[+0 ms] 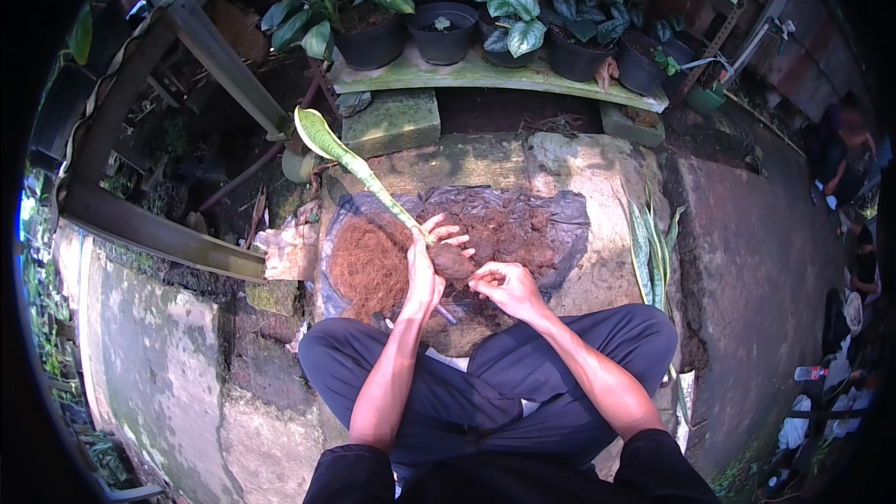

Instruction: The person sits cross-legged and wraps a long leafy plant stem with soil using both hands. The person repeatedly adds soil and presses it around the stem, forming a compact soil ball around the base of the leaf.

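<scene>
My left hand [424, 269] grips a single snake plant leaf [350, 164] near its base, the leaf slanting up and to the left. A brown ball of soil or fibre [451, 262] surrounds the leaf's lower end. At the ball's right side, the fingertips of my right hand [509, 287] are pinched together, seemingly on a strand or bit of the ball too small to make out. Beneath both hands lies a dark plastic sheet [570, 224]. It bears a heap of coconut fibre [367, 262] on the left and loose dark soil [518, 227] on the right.
Several potted plants [441, 31] line a mossy plank [490, 77] on blocks ahead. More snake plant leaves [651, 252] stand by my right knee. A metal frame [168, 238] rises at left. A thin rod-like handle [446, 315] pokes out below my left hand. People [850, 140] are at far right.
</scene>
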The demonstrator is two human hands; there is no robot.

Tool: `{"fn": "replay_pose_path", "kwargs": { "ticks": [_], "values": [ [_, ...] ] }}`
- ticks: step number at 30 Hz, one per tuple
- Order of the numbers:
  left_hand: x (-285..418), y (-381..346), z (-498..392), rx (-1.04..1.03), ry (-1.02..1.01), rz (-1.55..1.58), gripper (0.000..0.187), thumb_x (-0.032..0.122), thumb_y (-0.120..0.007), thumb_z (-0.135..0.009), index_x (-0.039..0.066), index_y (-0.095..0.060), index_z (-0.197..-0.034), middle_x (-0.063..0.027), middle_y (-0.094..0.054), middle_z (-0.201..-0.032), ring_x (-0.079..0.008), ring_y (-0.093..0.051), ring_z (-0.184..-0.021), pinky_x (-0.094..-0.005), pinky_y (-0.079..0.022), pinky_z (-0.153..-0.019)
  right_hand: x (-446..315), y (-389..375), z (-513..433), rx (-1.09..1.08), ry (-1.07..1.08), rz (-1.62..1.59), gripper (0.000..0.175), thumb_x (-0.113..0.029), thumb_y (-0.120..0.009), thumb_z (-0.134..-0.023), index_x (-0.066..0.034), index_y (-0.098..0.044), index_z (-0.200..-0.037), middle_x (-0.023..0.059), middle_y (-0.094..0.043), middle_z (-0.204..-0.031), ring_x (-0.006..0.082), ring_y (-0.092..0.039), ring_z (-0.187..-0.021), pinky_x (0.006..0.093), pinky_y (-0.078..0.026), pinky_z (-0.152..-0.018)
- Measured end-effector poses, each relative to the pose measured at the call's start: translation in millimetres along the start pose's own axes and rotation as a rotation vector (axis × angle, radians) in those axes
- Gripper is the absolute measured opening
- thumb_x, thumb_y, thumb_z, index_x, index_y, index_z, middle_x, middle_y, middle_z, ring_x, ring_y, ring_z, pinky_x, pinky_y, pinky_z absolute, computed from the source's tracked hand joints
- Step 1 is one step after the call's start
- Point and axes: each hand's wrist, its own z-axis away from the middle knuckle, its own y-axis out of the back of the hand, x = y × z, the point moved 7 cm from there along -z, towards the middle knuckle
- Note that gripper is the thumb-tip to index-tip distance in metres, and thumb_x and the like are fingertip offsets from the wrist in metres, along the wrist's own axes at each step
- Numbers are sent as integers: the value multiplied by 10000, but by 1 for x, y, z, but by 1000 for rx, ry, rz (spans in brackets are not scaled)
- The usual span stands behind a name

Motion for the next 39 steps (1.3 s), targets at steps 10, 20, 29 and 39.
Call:
{"fn": "replay_pose_path", "kwargs": {
  "ticks": [10, 20, 29, 39],
  "values": [
    [1, 1, -1, 24, -1, 1, 610, 502, -235, -1030, 21, -406, -1363, -161, -582, -1071, -275, -634, -959, -463, -588, -804, 11, -4, -3, -16, -38, -3, 204, -122, -706, -872, 13, -703, -1025, 46, -717, -852, 78, -633, -730, 235, -513, -676],
    [-5, 1, 0, -6, 20, -16, 618, 532, -256, -1016, 44, -385, -1373, -124, -579, -1078, -259, -632, -969, -453, -578, -806, 17, -4, -4, -26, -45, -82, 163, -124, -685, -863, 8, -708, -955, 47, -706, -807, 82, -636, -715, 241, -507, -653],
    [-2, 4, -1, 40, -7, 5, 610, 504, -237, -1028, 23, -401, -1366, -153, -577, -1065, -279, -636, -959, -470, -594, -788, 15, -5, -3, -112, -99, -168, 135, -94, -634, -896, 10, -675, -972, 36, -681, -839, 95, -631, -761, 237, -502, -688],
    [4, 5, -1, 48, 0, -4, 622, 526, -238, -1020, 44, -384, -1385, -126, -574, -1070, -258, -619, -975, -463, -571, -831, -5, 12, -1, -171, -83, -361, 119, -84, -603, -913, 0, -652, -981, 34, -669, -868, 96, -631, -799, 249, -515, -721]
  ]
}}
